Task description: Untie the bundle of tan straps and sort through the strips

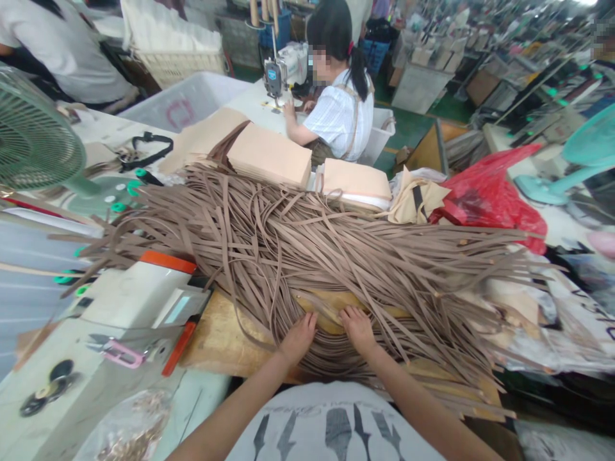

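A broad heap of long, thin brown straps point(288, 237) is spread across the work surface in front of me. My left hand point(300, 335) is at the near side of the heap, its fingers curled and pressed together on the straps. Just to its right, my right hand point(357, 328) is closed in a similar way, with fingertips at a strap. Between the two hands a short stretch of brown strap point(325, 310) shows over a yellowish board point(216, 333). The undersides of my fingers are hidden.
A sewing machine point(120, 301) with pink-handled snips point(120, 353) stands left, near a green fan point(38, 134). Beige panel stacks point(269, 153) and a red plastic bag point(494, 192) lie beyond the straps. Another person point(341, 109) sits at a sewing machine opposite.
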{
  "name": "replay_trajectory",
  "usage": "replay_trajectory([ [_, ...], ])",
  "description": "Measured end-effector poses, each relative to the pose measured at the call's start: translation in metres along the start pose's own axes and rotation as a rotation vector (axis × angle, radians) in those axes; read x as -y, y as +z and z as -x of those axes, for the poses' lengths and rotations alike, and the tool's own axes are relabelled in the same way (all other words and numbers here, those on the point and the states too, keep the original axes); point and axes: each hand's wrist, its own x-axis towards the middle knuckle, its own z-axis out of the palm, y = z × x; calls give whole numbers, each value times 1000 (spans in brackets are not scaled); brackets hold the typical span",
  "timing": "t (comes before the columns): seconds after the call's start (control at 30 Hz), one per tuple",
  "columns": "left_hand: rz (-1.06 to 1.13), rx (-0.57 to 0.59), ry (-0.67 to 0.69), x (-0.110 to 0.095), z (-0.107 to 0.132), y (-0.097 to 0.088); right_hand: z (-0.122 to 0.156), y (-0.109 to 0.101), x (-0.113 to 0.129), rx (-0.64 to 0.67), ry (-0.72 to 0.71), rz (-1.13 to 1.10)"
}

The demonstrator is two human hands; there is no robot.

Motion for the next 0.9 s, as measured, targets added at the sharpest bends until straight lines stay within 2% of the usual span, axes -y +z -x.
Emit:
replay_trajectory([
  [0.1, 3, 8, 19, 1, 0, 0, 4, -5, 3, 17, 24, -40],
  [0.27, -2, 8, 26, 4, 3, 0, 21, -1, 25, 138, -170, -149],
  [0.33, -11, 17, 46, 4, 3, -2, 25, -1, 30, 152, -204, -162],
  [0.4, -22, 24, 77, 4, 1, -6, 24, -2, 30, 162, -174, -162],
  [0.57, -54, 3, 150, 2, -1, -13, 0, 0, 25, 167, 79, -97],
  [0.73, -76, -27, 208, -2, -2, -10, -31, 10, 24, 172, 41, -39],
  [0.9, -75, -27, 235, -2, -4, -6, -51, 8, 4, 100, 79, 56],
])
